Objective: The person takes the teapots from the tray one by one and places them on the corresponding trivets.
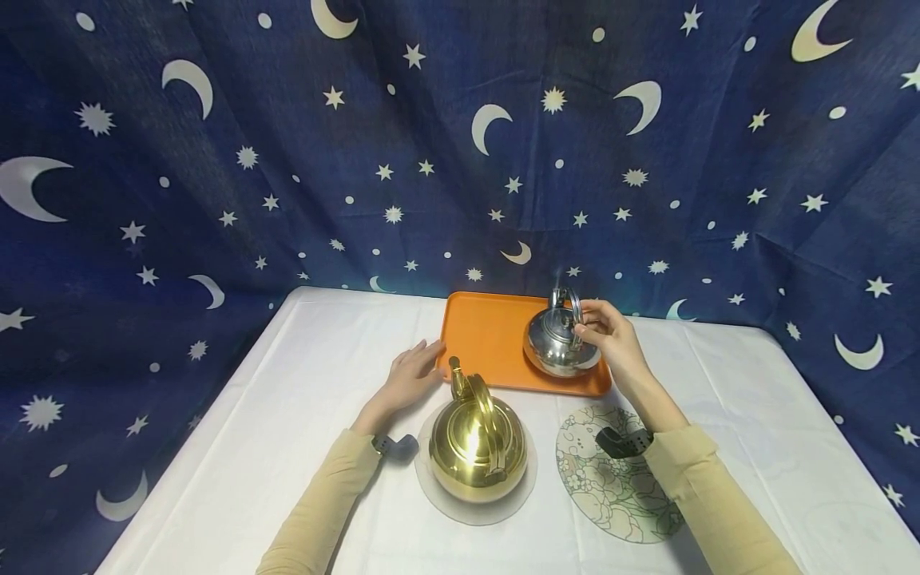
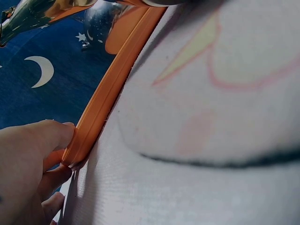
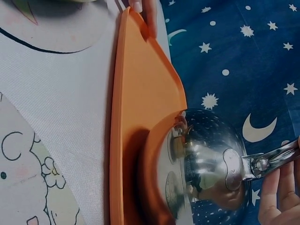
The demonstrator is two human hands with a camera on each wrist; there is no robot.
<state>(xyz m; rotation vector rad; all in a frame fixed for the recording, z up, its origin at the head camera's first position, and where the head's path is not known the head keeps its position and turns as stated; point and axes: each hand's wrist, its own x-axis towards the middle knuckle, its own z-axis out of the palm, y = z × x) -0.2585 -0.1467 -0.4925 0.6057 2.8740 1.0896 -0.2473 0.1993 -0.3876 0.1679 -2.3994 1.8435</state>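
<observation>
A shiny silver kettle is at the right end of the orange tray. My right hand grips its raised handle; in the right wrist view the fingers curl under the handle. Over at the tray's left side is my left hand. Its thumb and fingers pinch the tray's corner in the left wrist view, with the thumb against the rim. A gold kettle stands close to the left hand, on a round pale mat. Whether the silver kettle's base touches the tray, I cannot tell.
A round mat with cartoon drawings lies under the right forearm. Both mats and the tray are on a white tablecloth. Behind the table hangs a dark blue curtain with moons and stars.
</observation>
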